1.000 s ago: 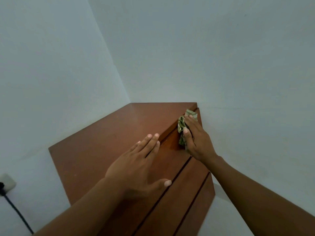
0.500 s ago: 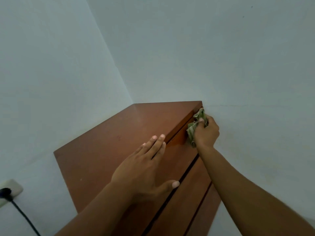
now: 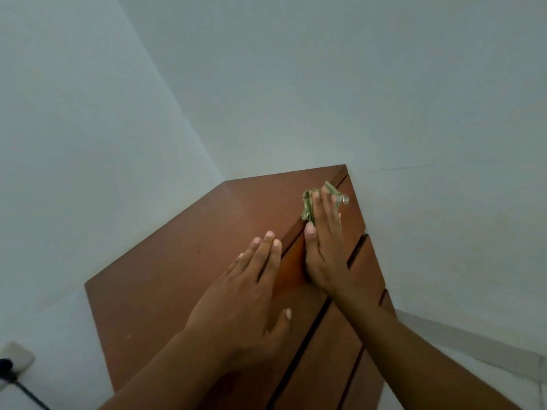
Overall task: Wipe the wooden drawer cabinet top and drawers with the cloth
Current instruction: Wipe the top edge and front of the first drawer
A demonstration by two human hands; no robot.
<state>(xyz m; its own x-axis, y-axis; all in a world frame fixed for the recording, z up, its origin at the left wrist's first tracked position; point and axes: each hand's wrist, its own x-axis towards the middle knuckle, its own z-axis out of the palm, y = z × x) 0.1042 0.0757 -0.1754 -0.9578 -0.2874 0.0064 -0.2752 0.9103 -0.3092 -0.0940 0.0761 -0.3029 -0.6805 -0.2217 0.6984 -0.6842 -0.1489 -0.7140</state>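
Note:
A reddish-brown wooden drawer cabinet (image 3: 177, 285) stands in a room corner, seen from above. My left hand (image 3: 245, 294) lies flat on its top near the front edge, fingers apart, thumb over the top drawer front. My right hand (image 3: 324, 247) presses a crumpled green cloth (image 3: 309, 204) against the top drawer front (image 3: 352, 223) near its right end. A small shiny knob (image 3: 345, 199) shows just past my right fingertips. Most of the cloth is hidden under that hand.
Pale walls meet behind the cabinet (image 3: 207, 128). A white wall socket (image 3: 16, 358) with a black plug and cable sits at the lower left. Lower drawer fronts (image 3: 325, 365) run down under my forearms. The floor edge shows at the lower right.
My right hand has opened out flat over the cloth and slid back left along the top drawer front from its right corner. My left hand stays on the cabinet top.

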